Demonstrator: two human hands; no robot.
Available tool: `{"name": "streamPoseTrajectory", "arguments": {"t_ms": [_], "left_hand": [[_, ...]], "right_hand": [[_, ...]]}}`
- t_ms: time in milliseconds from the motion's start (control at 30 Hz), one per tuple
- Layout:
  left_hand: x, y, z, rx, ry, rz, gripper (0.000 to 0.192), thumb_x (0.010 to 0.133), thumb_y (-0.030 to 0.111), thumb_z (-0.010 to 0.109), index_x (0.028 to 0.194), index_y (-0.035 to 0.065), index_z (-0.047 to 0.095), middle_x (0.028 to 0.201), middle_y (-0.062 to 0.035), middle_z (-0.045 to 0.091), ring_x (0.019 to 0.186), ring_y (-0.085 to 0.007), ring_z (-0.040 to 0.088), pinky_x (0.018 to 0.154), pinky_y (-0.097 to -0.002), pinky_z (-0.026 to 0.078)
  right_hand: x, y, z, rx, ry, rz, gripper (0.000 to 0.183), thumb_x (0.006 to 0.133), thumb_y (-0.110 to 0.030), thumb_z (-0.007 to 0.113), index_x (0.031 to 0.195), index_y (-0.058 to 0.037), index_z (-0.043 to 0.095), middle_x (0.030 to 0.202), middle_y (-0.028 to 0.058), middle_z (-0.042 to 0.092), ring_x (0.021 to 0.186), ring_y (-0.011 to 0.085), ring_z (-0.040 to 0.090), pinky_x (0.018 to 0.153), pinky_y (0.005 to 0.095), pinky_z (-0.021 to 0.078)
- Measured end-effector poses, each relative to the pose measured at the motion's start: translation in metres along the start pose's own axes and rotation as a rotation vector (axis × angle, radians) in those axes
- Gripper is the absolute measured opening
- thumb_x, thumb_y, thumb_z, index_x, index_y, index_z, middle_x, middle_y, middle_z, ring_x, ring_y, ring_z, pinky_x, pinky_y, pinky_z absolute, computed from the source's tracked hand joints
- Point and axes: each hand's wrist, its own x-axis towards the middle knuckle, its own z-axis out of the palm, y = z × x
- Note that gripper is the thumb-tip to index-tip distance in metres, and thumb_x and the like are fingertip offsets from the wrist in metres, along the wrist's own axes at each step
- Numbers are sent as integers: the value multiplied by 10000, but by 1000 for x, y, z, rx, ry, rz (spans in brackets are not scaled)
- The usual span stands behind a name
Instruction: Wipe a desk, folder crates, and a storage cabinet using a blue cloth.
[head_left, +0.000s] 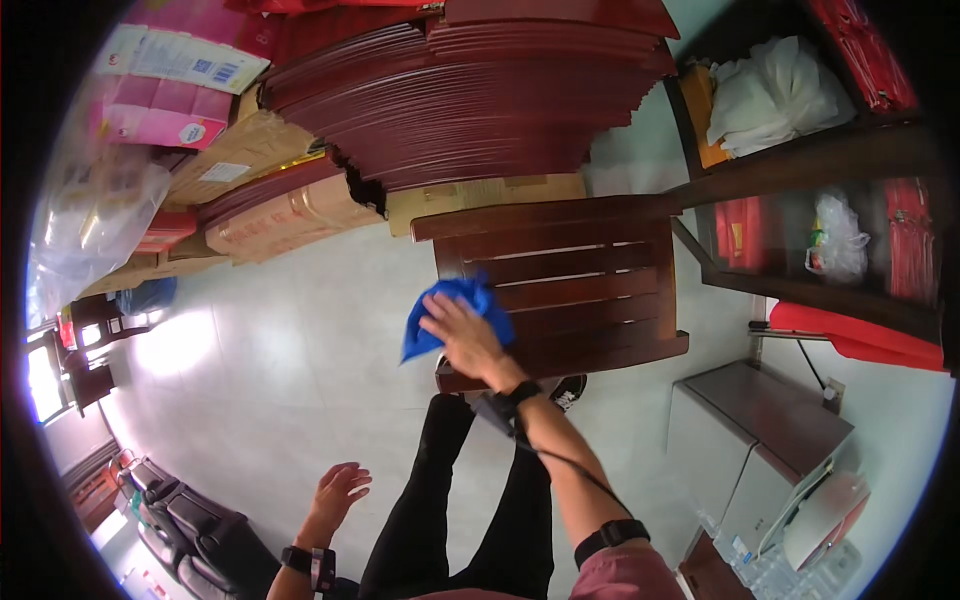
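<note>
Under my right hand (466, 339) is a blue cloth (491, 304), its folds bunched around my fingers and one corner hanging past the edge. The cloth lies against the left end of a dark brown slatted wooden chair (577, 341). My palm hides part of the cloth. Lower left, my left hand (339, 491) hangs in the air above the floor, fingers loosely bent and holding nothing. Both wrists wear dark straps, and a cable runs along my right forearm.
Behind the chair rises a tall stack of dark red folded boards (480, 112). Cardboard boxes (292, 221) line the left side. Dark shelves (795, 161) with bags stand at right, above a small grey cabinet (712, 442). A black padded chair (202, 517) is at lower left.
</note>
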Motion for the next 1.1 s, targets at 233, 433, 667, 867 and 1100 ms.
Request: {"name": "streamPoseTrajectory", "arguments": {"t_ms": [233, 433, 667, 867, 1100], "left_hand": [[6, 16, 10, 111, -105, -15, 277, 913, 174, 449, 1115, -13, 482, 1003, -146, 598, 936, -246, 595, 800, -351, 489], [22, 9, 0, 156, -59, -83, 264, 907, 171, 451, 1085, -19, 494, 970, -151, 602, 919, -245, 600, 790, -347, 493], [15, 26, 32, 250, -11, -50, 263, 900, 166, 464, 1090, -12, 494, 979, -133, 600, 932, -234, 595, 785, -341, 486], [-9, 31, 75, 301, -52, 13, 270, 900, 178, 465, 1099, -3, 494, 979, -132, 600, 929, -236, 593, 785, -340, 483], [-52, -5, 135, 384, -162, 55, 276, 892, 185, 485, 1096, 1, 502, 980, -135, 598, 945, -257, 584, 804, -372, 473]], "right_hand": [[-44, 138, -126, -513, 469, 752, 502, 819, -204, 533, 1276, -48, 394, 1393, 193, 292, 1297, 344, 258, 1051, 492, 178], [-38, 179, -132, -700, 741, 1299, 581, 871, -386, 452, 1318, -31, 343, 1403, 195, 278, 1305, 363, 231, 1033, 528, 182], [40, 52, -45, -203, 241, 383, 561, 709, -219, 647, 1235, -104, 486, 1367, 131, 363, 1296, 324, 267, 1069, 468, 182], [-87, 28, -51, -68, 90, 265, 550, 690, -204, 675, 1199, -112, 489, 1374, 98, 346, 1294, 265, 280, 1071, 428, 197], [-251, 67, -148, -282, 522, 830, 516, 687, -70, 612, 1181, -55, 462, 1337, 153, 376, 1221, 316, 359, 997, 432, 305]]}}
